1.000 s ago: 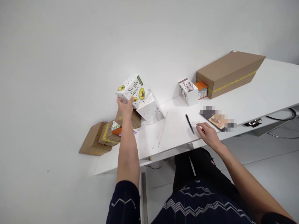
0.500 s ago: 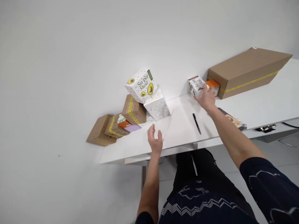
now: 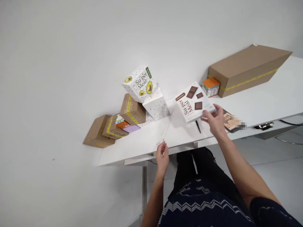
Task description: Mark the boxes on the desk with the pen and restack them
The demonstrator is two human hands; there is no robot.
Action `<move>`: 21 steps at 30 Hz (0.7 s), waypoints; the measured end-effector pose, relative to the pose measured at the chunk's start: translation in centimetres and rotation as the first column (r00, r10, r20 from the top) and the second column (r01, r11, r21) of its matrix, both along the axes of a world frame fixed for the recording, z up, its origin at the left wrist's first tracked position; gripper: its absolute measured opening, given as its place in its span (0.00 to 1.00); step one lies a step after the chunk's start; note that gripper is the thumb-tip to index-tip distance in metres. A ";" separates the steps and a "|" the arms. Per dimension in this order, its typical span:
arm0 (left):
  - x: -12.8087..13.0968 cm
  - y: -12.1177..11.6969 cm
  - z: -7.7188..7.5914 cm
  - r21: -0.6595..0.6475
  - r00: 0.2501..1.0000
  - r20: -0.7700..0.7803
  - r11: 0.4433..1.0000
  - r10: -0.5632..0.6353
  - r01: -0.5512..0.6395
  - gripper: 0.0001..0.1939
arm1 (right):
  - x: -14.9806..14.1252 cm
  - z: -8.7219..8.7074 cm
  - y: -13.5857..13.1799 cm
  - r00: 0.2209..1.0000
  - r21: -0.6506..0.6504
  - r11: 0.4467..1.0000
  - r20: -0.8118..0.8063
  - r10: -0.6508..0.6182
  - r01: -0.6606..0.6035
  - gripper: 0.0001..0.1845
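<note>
On my remote feed, the right hand was clamped on one corner of a white cardboard box printed with brown chocolate squares, tilted over the long white table; I couldn't tell whether it touched down. It hid part of a slim black pen (one end poked out). The left hand sat well apart by the table's edge, fingers loosely curled. Pixelation masked one end of a dark, flat packet.

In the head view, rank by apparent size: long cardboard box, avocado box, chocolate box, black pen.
1. Long cardboard box
2. Avocado box and chocolate box: too alike to rank
3. Black pen, partly hidden
</note>
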State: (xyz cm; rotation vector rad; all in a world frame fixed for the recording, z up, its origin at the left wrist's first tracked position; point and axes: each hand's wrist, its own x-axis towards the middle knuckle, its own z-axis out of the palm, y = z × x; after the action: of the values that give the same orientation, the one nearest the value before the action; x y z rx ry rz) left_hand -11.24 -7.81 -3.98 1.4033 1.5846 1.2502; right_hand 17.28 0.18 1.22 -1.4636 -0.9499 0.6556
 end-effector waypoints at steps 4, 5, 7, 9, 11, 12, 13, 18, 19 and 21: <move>2.8 0.6 1.4 -0.068 0.960 0.247 0.986 -0.133 0.154 0.28 | -5.0 -0.7 -5.1 0.746 -0.051 0.984 -0.659 0.094 -0.169 0.26; 3.3 0.7 1.6 -0.065 0.945 0.286 0.981 -0.158 0.184 0.30 | -6.1 -0.9 -6.0 0.702 -0.067 0.979 -0.707 0.090 -0.193 0.27; 3.8 0.8 2.0 -0.053 0.944 0.279 0.979 -0.174 0.196 0.31 | -7.7 -1.5 -7.1 0.669 -0.112 0.969 -0.741 0.066 -0.220 0.28; 3.8 0.8 2.0 -0.057 0.965 0.209 0.984 -0.155 0.171 0.31 | -8.4 -2.3 -7.6 0.690 -0.160 0.954 -0.721 0.063 -0.254 0.28; 3.6 0.8 1.8 -0.074 0.980 0.152 0.987 -0.131 0.143 0.30 | -8.3 -3.0 -7.7 0.751 -0.194 0.931 -0.651 0.113 -0.308 0.28; 3.4 0.8 1.8 -0.081 0.983 0.137 0.988 -0.123 0.135 0.30 | -7.9 -3.3 -7.7 0.791 -0.212 0.914 -0.590 0.162 -0.345 0.28; 3.2 0.9 1.7 -0.085 0.985 0.124 0.988 -0.120 0.131 0.29 | -7.4 -3.5 -7.7 0.831 -0.236 0.890 -0.507 0.230 -0.390 0.29; 2.7 1.2 1.2 -0.145 0.993 0.075 0.985 -0.088 0.099 0.29 | -3.5 -3.2 -7.2 0.832 -0.457 0.778 0.132 0.539 -0.431 0.18; 2.7 1.2 1.1 -0.157 0.994 0.071 0.983 -0.085 0.096 0.29 | -2.8 -3.0 -6.9 0.812 -0.478 0.797 0.252 0.527 -0.369 0.16; 2.7 1.2 0.8 -0.163 0.995 0.062 0.982 -0.081 0.090 0.29 | -1.8 -2.4 -5.9 0.770 -0.485 0.843 0.439 0.463 -0.231 0.15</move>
State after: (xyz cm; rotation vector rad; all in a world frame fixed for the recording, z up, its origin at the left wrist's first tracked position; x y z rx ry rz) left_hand -8.58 -6.61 -3.20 1.3069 1.5371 1.0719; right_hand 15.44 -5.73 -1.13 -1.9176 -1.6463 0.7594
